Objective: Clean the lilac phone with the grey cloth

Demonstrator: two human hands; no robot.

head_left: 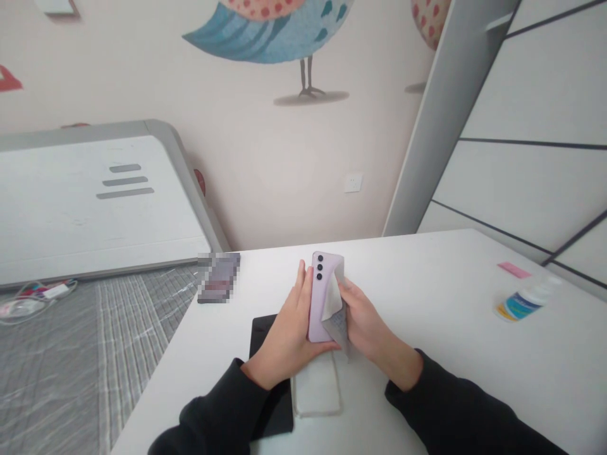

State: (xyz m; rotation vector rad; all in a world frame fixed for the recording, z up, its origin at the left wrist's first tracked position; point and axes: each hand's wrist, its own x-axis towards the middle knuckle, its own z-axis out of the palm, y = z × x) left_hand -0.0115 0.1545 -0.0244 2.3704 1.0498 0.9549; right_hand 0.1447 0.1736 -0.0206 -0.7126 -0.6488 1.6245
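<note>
Position: by a white table [427, 278], watching one person's two hands at work, middle of the frame.

Lilac phone [317, 309] at centre, back showing, lens end up. Left hand [287, 332] along its left edge: fingers extended and mostly together, a small gap at the tips, thumb passing across below the bottom edge; phone cradled between. Right hand [367, 322] at the right edge, fingers bent and clamped on a grey cloth [336, 319], which lies over the right part of the phone's back. Right thumb position: cannot tell.

Step in hand, as I judge it: wiping the phone's back or side. Next move, I'd say, calls for a steady left-hand hold and light, even cloth pressure; a loose fold could slip off the edge. Whether the phone's bottom edge meets anything underneath: cannot tell.

Count. Hands: two. Lilac phone: one, with three camera lenses [319, 267]. Cloth: one. Clear case [317, 392]: one, lower centre, flat, partly hidden by the left hand. Black slab [279, 417]: one, lower centre-left, partly under the left forearm, just beside the case. White bottle [524, 300] with a coloured label: one, right side, tilted in view. Pink strip [514, 270]: one, near the bottle. Blurred-out item [219, 278]: one, left of centre at the table's edge, identity unclear.
</note>
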